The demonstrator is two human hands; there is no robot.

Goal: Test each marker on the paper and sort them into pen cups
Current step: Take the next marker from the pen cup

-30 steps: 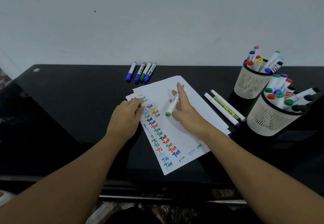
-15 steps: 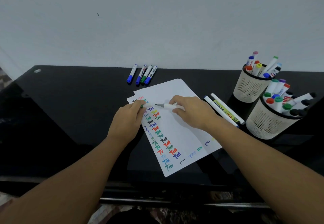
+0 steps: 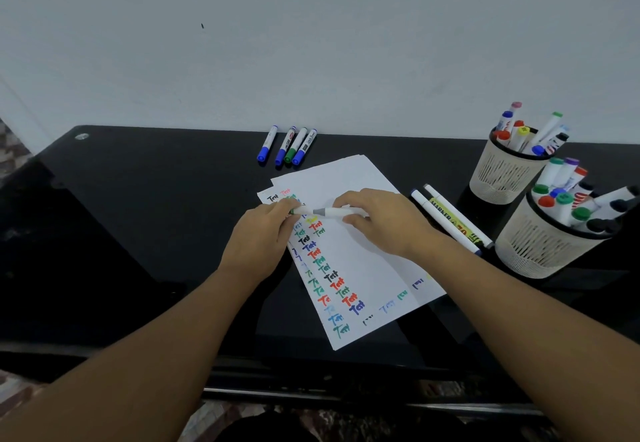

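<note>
White paper sheets (image 3: 360,258) lie on the black table, covered down the left side with coloured "Test" marks. My right hand (image 3: 384,221) grips a white marker (image 3: 337,212) that lies level above the paper, its grey tip pointing left. My left hand (image 3: 263,233) pinches the marker's green cap (image 3: 298,211) right at that tip. Two cream pen cups stand at the right, the far cup (image 3: 502,175) and the near cup (image 3: 540,244), both full of markers.
Several capped markers, blue and green (image 3: 287,145), lie in a row by the wall. Two long white markers (image 3: 450,221) rest between the paper and the cups. The table's front edge (image 3: 311,369) runs close below the paper.
My right hand turned the marker from upright to level, tip pointing left. My left hand, holding the green cap, has met the tip; the gap between cap and tip has closed.
</note>
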